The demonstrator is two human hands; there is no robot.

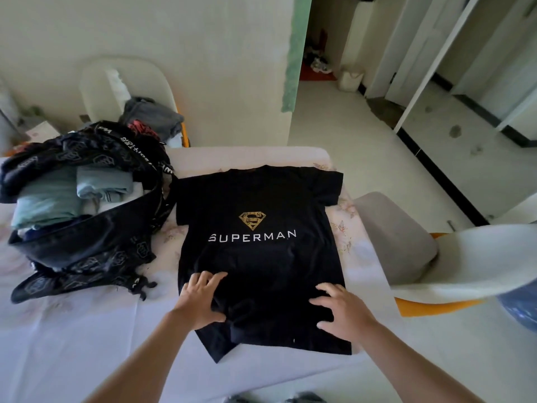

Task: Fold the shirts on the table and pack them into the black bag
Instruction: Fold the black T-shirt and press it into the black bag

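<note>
1. Shirt (261,257), black, with a gold shield emblem and the white word SUPERMAN, lies flat and face up at the centre of the worktop (72,344), its collar toward 12 o'clock and its hem toward 6 o'clock.
2. Both hands rest on the shirt's lower part. The left hand (200,298) lies at about 7 o'clock of the print, fingers spread and palm down on the cloth, pinching nothing.
3. The right hand (345,311) lies at about 5 o'clock of the print, also spread flat on the cloth, apart from the left hand.
4. Near the hem the fabric is a little rumpled, and its left corner runs to a point toward 6 o'clock.
5. A pale cloth with a faint flower pattern covers the worktop.
6. At 9 o'clock of the shirt, just beside its left sleeve, sits the black bag (96,242), open, patterned with pale logos.
7. Inside the bag lie folded clothes (72,193) in pale blue and teal.
8. At 3 o'clock a white chair (465,263) with a grey cushion (395,237) stands by the worktop's edge.
9. Farther off, at 11 o'clock behind the bag, another white chair (96,82) holds a heap of grey and red garments (151,117).
</note>
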